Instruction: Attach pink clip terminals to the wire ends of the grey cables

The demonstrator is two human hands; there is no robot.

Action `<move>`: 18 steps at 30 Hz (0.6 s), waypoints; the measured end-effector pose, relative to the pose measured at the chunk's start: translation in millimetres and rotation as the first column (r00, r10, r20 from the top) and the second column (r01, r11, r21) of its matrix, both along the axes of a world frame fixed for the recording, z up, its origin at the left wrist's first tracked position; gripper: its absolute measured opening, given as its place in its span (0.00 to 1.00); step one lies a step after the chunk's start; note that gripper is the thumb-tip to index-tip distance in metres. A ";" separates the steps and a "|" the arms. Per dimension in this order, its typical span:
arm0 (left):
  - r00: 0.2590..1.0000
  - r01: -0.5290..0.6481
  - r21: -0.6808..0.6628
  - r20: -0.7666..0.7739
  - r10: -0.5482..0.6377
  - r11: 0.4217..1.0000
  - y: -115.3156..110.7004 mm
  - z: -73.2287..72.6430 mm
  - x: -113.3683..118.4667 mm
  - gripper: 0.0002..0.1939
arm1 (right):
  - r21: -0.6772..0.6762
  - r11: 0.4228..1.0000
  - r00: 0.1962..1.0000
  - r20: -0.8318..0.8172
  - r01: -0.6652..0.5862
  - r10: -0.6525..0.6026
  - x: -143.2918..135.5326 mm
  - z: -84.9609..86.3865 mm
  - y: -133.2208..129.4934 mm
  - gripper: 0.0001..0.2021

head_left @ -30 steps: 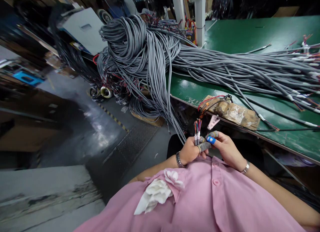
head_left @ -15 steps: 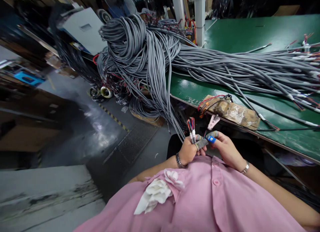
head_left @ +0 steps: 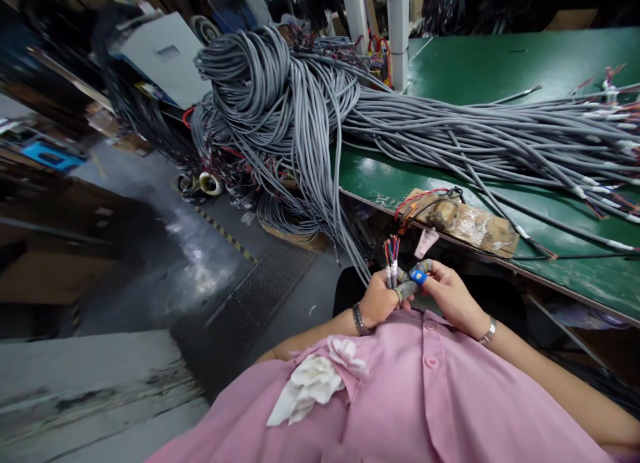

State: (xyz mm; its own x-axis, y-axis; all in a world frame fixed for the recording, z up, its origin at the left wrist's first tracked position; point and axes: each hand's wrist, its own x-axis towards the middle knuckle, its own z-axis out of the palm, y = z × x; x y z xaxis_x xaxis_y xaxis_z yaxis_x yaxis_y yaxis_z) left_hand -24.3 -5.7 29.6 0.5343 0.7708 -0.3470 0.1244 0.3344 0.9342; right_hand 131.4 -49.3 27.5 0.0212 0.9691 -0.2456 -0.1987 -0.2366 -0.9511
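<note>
My left hand (head_left: 381,298) is closed around grey cables (head_left: 389,276), which stand up from the fist. White bands circle them below their fanned-out coloured wire ends (head_left: 391,250). Grey finger covers wrap some fingers of both hands. Close beside it, my right hand (head_left: 453,295) has thumb and forefinger pressed together at the left fingertips. Blue tape (head_left: 418,276) is wrapped on that thumb. Whatever lies in this pinch is too small or hidden to make out. Just above the right fingers, a pale pink clip (head_left: 426,243) hangs at the table edge.
A large bundle of grey cables (head_left: 320,116) lies across the green table (head_left: 480,63) and droops over its edge toward my lap. A taped wooden block (head_left: 465,224) with red and black leads sits at the near edge. A white post (head_left: 399,43) stands behind.
The coloured wire ends in my left hand have shifted slightly right and now stand more upright. Thin dark wires seen at my right fingertips before no longer show.
</note>
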 end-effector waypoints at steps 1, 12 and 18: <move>1.000 0.018 -0.007 0.009 -0.018 1.000 0.8 0.0 -0.6 0.18 | 0.006 1.000 1.000 -0.005 -0.007 0.007 0.6 0.0 -0.4 0.12; 0.991 0.126 -0.015 0.047 -0.125 0.992 6.4 2.0 -4.5 0.20 | 0.057 0.998 0.990 0.137 0.009 -0.017 4.7 -4.1 -2.2 0.12; 0.994 -0.056 -0.036 0.093 0.059 0.998 0.3 -1.3 0.1 0.19 | 0.020 0.998 0.996 0.067 0.061 -0.062 -0.4 -0.7 2.1 0.14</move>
